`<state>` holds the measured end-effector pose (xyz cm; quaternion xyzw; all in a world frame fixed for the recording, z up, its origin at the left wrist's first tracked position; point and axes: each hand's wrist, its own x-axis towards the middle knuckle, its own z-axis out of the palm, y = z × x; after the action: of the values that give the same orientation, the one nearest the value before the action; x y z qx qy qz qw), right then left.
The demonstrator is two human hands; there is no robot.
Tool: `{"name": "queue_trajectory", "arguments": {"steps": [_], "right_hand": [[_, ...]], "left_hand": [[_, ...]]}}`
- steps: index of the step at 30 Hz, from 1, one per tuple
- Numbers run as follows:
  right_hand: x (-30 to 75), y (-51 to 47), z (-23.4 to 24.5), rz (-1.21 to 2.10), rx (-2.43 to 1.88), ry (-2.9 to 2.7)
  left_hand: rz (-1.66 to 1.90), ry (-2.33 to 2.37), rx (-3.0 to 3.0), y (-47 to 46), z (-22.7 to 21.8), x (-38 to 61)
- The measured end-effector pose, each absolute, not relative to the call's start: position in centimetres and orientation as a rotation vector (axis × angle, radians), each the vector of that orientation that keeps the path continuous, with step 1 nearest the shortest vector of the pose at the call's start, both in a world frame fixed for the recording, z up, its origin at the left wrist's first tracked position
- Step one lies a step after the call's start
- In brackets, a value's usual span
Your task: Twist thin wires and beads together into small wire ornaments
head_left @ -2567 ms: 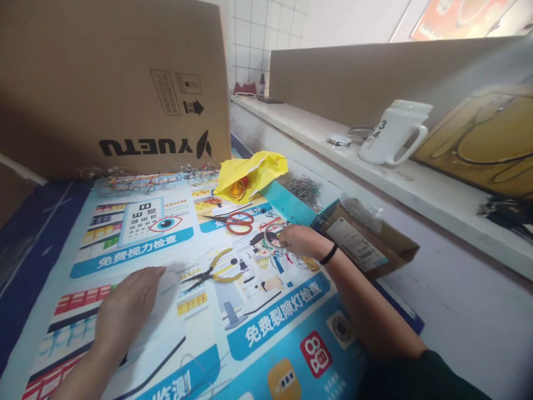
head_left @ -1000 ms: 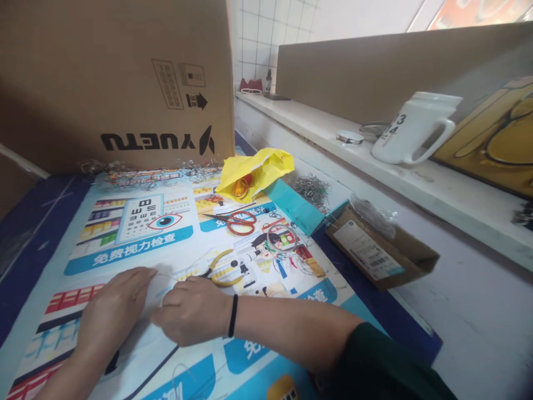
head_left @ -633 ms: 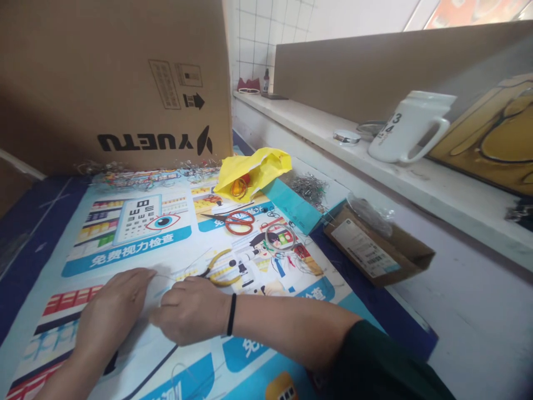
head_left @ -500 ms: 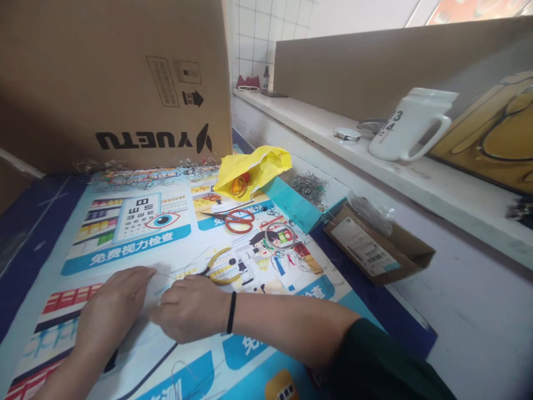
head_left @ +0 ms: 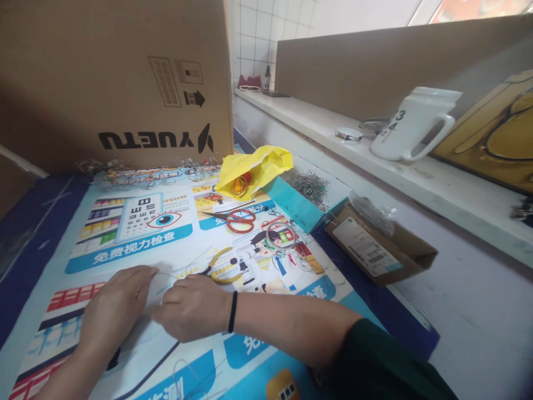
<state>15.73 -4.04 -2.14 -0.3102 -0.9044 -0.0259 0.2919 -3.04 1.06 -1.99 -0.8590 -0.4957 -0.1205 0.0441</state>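
Note:
My left hand lies on a printed poster with its fingertips pressed on a thin wire. My right hand, with a black band on the wrist, is curled close beside it, fingers pinched on the same wire. Yellow-handled pliers lie just beyond my right hand. Further back rest red scissors and a small coil of wire.
A large cardboard box stands at the back. A yellow bag, a teal box with metal clips and a flat brown box sit to the right. A white mug stands on the ledge.
My right hand left the wire coil at the right and came across to join my left hand on the thin wire. Over the last second both hands have stayed almost still.

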Motion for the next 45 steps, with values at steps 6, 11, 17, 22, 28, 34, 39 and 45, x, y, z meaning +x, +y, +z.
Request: {"name": "queue_trajectory", "arguments": {"steps": [6,11,17,22,28,34,39,45], "right_hand": [[15.7,-4.0,-2.6,-0.093,-0.798,-2.382],[15.7,-4.0,-2.4,-0.094,-0.809,-2.431],[15.8,-4.0,-2.4,-0.096,-0.807,-2.430],[15.7,-4.0,-2.5,-0.088,-0.813,-2.417],[16.0,-4.0,-1.7,-0.056,-0.827,-2.302],[16.2,-4.4,-0.3,0.060,-1.195,-2.047],[16.2,-4.5,-0.4,0.102,-1.302,-2.106],[15.9,-4.3,-1.3,0.118,-1.314,-2.188]], "left_hand": [[-0.346,-1.515,-2.647,1.0,-2.0,-3.1],[-0.373,-1.509,-2.635,1.1,-2.1,-3.1],[-0.381,-1.512,-2.634,1.1,-2.3,-3.1],[-0.378,-1.479,-2.636,1.2,-2.3,-3.3],[-0.394,-1.396,-2.640,0.9,-2.2,-3.5],[-0.510,-1.273,-2.423,0.1,-0.6,-3.0],[-0.744,-1.081,-2.223,0.2,0.3,-2.6],[-0.884,-0.951,-2.244,0.1,0.3,-2.4]]}}
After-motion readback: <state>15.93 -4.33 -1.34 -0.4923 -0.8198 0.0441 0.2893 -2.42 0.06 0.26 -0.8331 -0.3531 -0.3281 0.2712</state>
